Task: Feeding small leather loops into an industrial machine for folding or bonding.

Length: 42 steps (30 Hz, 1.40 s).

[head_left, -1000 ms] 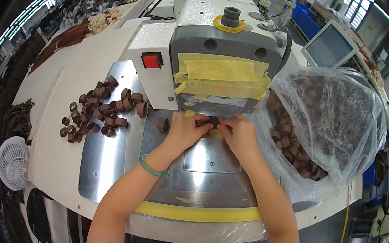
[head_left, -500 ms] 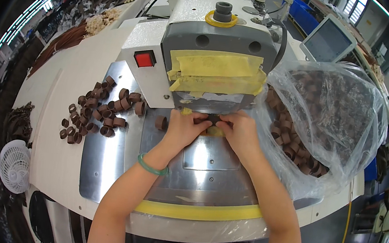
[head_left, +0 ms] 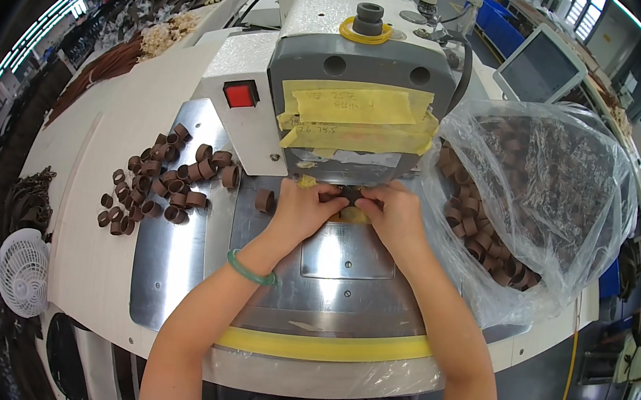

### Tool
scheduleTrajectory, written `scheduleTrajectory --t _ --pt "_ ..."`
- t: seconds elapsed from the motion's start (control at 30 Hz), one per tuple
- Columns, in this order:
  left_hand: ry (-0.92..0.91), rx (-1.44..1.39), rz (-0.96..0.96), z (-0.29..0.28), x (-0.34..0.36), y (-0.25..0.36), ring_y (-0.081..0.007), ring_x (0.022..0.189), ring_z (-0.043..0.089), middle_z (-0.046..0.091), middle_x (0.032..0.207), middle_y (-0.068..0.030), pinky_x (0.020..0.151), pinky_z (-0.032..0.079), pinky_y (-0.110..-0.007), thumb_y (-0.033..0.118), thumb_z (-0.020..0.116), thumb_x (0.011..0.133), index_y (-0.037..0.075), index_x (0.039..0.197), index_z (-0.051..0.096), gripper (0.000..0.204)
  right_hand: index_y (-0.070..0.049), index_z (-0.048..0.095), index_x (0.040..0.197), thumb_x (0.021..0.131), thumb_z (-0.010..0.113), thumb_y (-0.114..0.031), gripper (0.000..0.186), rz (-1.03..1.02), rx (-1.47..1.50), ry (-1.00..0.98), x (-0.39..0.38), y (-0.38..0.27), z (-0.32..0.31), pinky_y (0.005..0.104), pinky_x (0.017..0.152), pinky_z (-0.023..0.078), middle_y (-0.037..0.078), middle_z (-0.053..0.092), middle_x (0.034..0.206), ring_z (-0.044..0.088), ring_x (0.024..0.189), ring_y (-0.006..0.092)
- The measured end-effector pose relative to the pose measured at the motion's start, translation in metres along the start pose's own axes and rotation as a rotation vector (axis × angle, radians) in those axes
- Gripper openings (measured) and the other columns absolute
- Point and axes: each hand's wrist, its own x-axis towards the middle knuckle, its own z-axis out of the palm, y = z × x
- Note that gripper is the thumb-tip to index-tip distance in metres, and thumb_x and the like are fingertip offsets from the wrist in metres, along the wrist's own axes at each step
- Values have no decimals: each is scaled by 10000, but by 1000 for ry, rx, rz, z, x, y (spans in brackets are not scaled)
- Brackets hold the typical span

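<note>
Under the front of the white and grey sewing machine [head_left: 364, 59], both hands meet at a small dark brown piece [head_left: 351, 194]. My left hand [head_left: 299, 212] pinches its left side and my right hand [head_left: 396, 218] its right side. Fingers and the machine head hide most of the piece, so its full shape does not show. A single brown ring-shaped loop [head_left: 264, 201] stands on the metal plate [head_left: 350, 255], just left of my left hand. Further left lies a loose pile of similar brown loops [head_left: 168, 180].
A clear plastic bag [head_left: 563, 220] full of brown loops lies right of the machine. A red switch [head_left: 241, 94] sits on the machine's left side. Yellow tape [head_left: 327, 346] runs along the plate's front edge. A white fan [head_left: 21, 273] is at the far left, a screen [head_left: 541, 67] at the back right.
Hardly anything differs. Both hands stay at the same spot with the dark brown piece between their fingers, and the view has shifted very slightly.
</note>
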Motion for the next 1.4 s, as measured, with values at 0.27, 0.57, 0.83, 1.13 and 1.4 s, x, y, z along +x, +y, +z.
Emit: scheduleTrajectory --t 0.27,0.57,0.83,1.13,1.4 --pt "-57 -22 -66 -4 0 2 -141 626 602 639 705 -108 606 472 -242 207 671 704 -31 836 641 273 -23 653 773 663 666 -119 147 -8 -6 -19 0 -2 0 365 624 457 129 570 746 569 694 307" --pt "-59 74 -56 -1 0 -1 -136 599 592 636 687 -104 584 466 -239 204 678 698 -18 827 643 259 -18 644 751 645 675 -96 136 -13 24 -4 1 3 2 365 626 456 130 565 737 565 693 304" --pt "-53 51 -62 -4 0 5 -138 594 593 635 677 -103 585 468 -242 202 676 698 -21 826 641 260 -14 639 754 639 680 -95 147 -13 49 3 1 8 5 364 621 454 131 561 730 561 695 305" --pt "-51 37 -50 -3 1 7 -139 608 596 634 684 -103 585 470 -244 195 679 689 -14 843 641 262 -12 630 761 631 689 -97 166 -31 -13 29 -1 3 1 368 612 452 126 556 717 555 685 300" --pt "-302 -54 34 -29 -12 6 -199 614 593 614 677 -91 598 477 -274 54 626 615 34 841 633 228 -12 574 651 564 758 -127 234 7 110 -317 -12 -13 -12 304 527 424 88 552 671 519 568 204"
